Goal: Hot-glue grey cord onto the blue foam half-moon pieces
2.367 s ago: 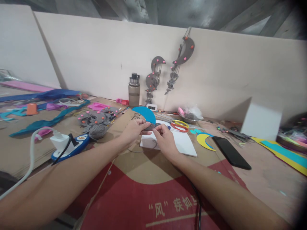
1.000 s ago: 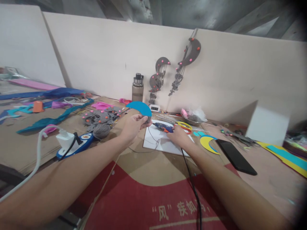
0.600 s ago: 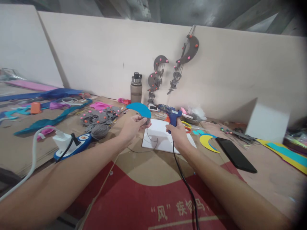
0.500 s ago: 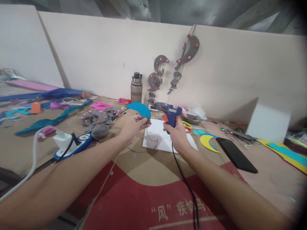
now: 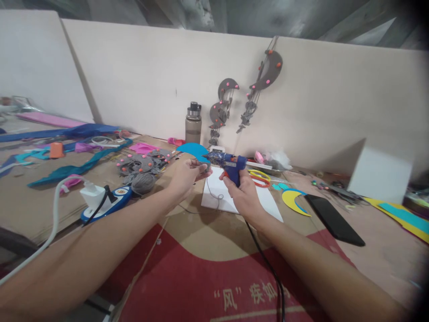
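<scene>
My left hand [image 5: 187,178] is closed, pinching a blue crescent-shaped cutout [image 5: 191,149] with a small grey bit at the thumb tip. A thin grey strand of yarn [image 5: 210,191] hangs from those fingers and curls over a white sheet [image 5: 217,203]. My right hand [image 5: 247,197] wraps around the handle of a blue hot glue gun [image 5: 231,164]. Its nozzle points left and reaches the right end of the blue cutout; contact is hard to make out. Behind my right hand lie scissors [image 5: 261,180] with yellow and orange-red handles.
At right are a yellow crescent [image 5: 295,204] and a black phone [image 5: 335,220]. At left sit a grey yarn ball [image 5: 143,182], grey pieces with pink dots [image 5: 134,165] and a power strip [image 5: 112,205]. A bottle [image 5: 193,125] stands behind. The gun's black cord [image 5: 264,259] runs toward me.
My right hand has turned the glue gun and brought its nozzle left to the blue cutout. The cutout now sits flatter and more behind my left fingers. The view has shifted slightly.
</scene>
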Demonstrator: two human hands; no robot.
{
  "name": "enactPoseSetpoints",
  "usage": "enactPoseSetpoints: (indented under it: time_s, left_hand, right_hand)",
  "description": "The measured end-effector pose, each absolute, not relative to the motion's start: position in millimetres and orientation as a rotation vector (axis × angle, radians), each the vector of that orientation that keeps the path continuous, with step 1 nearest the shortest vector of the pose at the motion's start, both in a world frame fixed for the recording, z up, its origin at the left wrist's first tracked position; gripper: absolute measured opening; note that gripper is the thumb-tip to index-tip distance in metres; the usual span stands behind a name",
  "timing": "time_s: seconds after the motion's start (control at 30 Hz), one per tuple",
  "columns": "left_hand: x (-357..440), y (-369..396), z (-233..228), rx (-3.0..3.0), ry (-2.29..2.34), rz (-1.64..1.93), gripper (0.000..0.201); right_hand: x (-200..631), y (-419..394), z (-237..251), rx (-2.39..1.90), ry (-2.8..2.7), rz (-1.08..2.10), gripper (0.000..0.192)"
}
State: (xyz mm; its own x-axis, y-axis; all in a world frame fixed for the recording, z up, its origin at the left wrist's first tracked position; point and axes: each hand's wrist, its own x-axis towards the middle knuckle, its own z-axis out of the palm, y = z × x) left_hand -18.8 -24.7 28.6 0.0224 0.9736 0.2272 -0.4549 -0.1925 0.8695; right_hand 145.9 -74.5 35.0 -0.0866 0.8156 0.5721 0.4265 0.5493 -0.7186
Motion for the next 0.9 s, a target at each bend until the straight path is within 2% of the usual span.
enactPoseSetpoints:
  time_s: [0.23, 0.9]
  left_hand:
    - [-18.9, -25.5, 30.2, 1.020, 0.657, 1.513, 0.029]
    - [-19.2, -25.2, 32.5, 1.000, 0.752, 1.550, 0.020]
  right_hand:
    - [144.7, -75.5, 34.1, -1.132, -1.727, 0.408, 0.024]
    - [144.3, -76.9, 31.6, -1.176, -1.806, 0.275, 0.024]
